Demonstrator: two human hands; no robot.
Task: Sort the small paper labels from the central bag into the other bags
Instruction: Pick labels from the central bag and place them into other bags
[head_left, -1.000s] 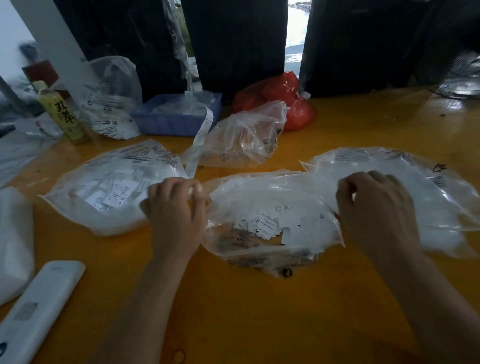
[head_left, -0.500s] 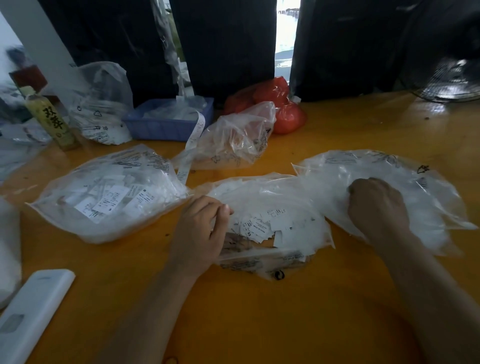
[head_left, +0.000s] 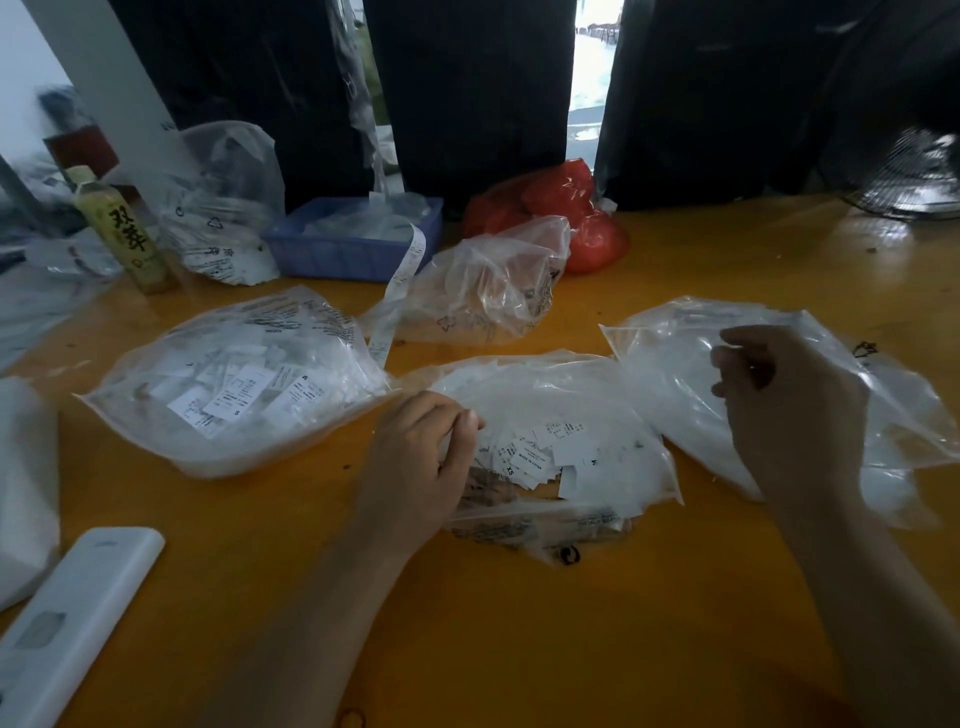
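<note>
The central clear bag (head_left: 597, 415) lies on the yellow table and holds a loose pile of small white paper labels (head_left: 540, 457). My left hand (head_left: 421, 462) rests at the bag's left opening, its fingertips pinched together on labels at the edge of the pile. A fuller bag of labels (head_left: 234, 384) lies to the left. Another clear bag (head_left: 670, 374) lies to the right. My right hand (head_left: 789, 410) hovers above that right bag with its fingers loosely spread and nothing visible in them.
Behind the central bag sit a crumpled clear bag (head_left: 488, 291), a red bag (head_left: 571, 218) and a blue tray (head_left: 353, 244) with a label strip (head_left: 400, 291) hanging out. A bottle (head_left: 124, 234) stands back left, a white remote-like device (head_left: 78, 623) lies front left, and a fan (head_left: 909, 182) is back right.
My left hand has moved from the left bag to the central bag and pinched shut there. My right hand has lifted off the right bag and loosened its fingers.
</note>
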